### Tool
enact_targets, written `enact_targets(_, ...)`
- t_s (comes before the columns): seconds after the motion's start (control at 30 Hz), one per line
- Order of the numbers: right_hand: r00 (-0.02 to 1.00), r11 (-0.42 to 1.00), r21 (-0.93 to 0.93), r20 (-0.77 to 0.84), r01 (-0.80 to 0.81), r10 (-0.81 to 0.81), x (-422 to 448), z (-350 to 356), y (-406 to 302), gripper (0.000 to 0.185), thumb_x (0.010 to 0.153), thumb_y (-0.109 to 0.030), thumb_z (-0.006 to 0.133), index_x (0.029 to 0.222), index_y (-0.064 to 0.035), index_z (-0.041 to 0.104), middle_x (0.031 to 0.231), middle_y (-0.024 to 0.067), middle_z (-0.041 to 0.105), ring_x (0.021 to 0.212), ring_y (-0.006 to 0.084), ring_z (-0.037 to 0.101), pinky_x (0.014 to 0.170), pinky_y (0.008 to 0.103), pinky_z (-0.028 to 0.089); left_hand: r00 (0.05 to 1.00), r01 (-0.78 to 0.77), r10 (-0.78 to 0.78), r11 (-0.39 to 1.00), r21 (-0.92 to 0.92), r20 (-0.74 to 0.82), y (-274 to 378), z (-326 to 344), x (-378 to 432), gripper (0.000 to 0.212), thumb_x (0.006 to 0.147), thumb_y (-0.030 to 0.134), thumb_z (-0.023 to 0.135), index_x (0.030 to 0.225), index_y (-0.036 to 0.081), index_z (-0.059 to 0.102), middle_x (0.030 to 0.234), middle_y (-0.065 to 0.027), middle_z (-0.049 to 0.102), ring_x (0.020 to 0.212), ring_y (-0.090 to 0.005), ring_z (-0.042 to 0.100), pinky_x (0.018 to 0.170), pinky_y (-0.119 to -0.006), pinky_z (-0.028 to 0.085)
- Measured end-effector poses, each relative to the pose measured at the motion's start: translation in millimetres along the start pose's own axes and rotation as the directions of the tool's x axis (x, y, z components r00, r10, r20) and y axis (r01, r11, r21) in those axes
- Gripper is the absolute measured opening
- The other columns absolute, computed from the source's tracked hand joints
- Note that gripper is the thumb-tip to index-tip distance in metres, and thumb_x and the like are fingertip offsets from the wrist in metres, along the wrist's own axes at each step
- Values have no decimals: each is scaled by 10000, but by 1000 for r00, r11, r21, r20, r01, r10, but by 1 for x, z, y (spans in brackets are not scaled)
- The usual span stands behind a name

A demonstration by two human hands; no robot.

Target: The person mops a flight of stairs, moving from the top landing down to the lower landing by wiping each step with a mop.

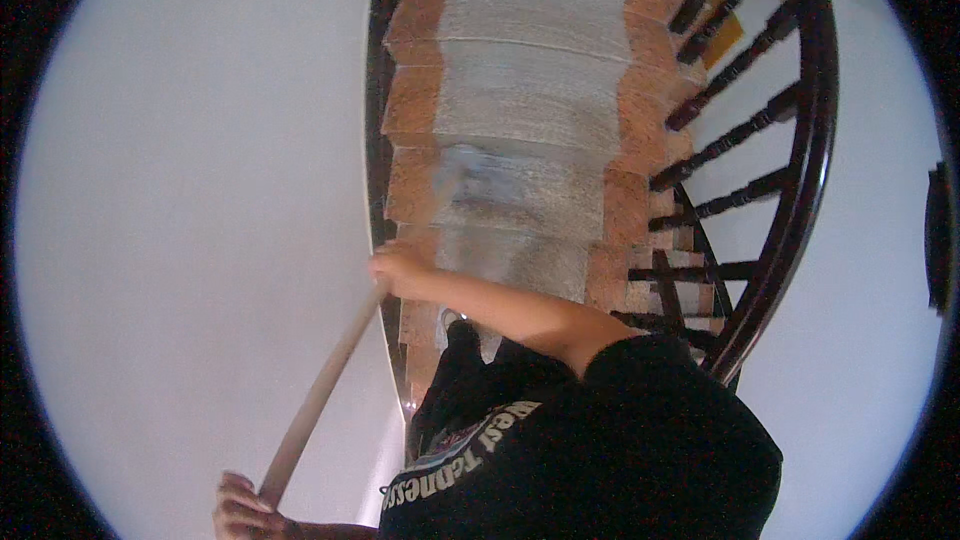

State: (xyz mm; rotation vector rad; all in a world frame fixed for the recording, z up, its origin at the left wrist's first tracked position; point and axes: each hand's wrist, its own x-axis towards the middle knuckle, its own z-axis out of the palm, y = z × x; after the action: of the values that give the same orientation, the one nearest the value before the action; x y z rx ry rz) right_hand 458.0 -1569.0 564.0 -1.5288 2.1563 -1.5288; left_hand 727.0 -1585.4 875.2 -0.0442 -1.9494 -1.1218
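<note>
A long wooden pole [322, 397] slants across the lower left, in front of the white wall. My left hand [246, 508] grips it near its lower end in the picture. Further up, my right hand [401, 270] is closed around the pole, with the right arm reaching across my body. Beyond that hand the pole is blurred over the stair treads. A bluish-grey blurred patch [487, 176] lies on a tread there, possibly the pole's head; its shape cannot be made out.
Stairs with a grey middle strip [532, 75] and reddish-brown speckled sides [412, 97] run up the picture. A dark curved handrail [817, 90] with turned balusters [735, 112] borders the right. A white wall [187, 165] stands close on the left. My shoe [450, 319] is on a step.
</note>
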Motion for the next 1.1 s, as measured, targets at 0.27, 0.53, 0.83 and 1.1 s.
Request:
enact_targets(0.27,992,999,-19,122,25,-23,31,7,-4,152,589,-8,583,689,-94,508,753,79,511,804,287,485,709,391,384,937,-287,296,955,-72,188,-11,17,25,214,778,213,446,610,81,448,568,-36,484,562,-177,487,536,-336,366)
enact_targets(0.53,997,997,39,-38,-63,64,-62,-62,-50,71,670,-57,548,709,-84,496,770,64,478,812,265,464,725,406,347,938,-334,286,899,-284,-198,-19,5,60,241,794,254,364,606,112,420,560,0,388,584,-163,418,624,-347,346)
enact_targets(0.83,875,908,-249,-438,-338,205,-187,-145,66,126,617,-82,588,728,-118,541,749,59,541,780,287,502,680,407,375,875,480,-393,785,-392,283,-80,108,25,319,804,321,474,595,97,382,538,-55,430,592,-187,433,658,-353,348)
enact_targets(1.1,851,830,-279,-374,-483,369,-220,-195,73,160,589,-62,570,731,-114,518,739,76,521,793,308,492,760,444,351,818,552,-376,724,-414,435,-79,152,-1,315,776,358,484,680,62,437,640,-105,488,726,-254,487,796,-462,361)
